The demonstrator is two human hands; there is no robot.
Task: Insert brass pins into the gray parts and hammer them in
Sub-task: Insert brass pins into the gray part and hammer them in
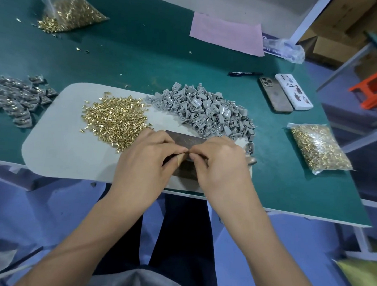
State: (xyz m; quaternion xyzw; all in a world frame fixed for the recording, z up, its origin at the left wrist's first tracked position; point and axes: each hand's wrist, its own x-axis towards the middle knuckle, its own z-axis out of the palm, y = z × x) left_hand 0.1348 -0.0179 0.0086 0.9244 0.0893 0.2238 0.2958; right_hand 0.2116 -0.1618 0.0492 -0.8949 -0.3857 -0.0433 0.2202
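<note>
Together, both hands [182, 157] over block [184, 140]

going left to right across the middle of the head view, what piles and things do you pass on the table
dark finished parts pile → loose brass pins pile → gray parts pile → phone → white case → sealed bag of pins

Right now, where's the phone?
In the head view the phone lies on the green table, far right, beside a white case, just below a black pen.
</note>
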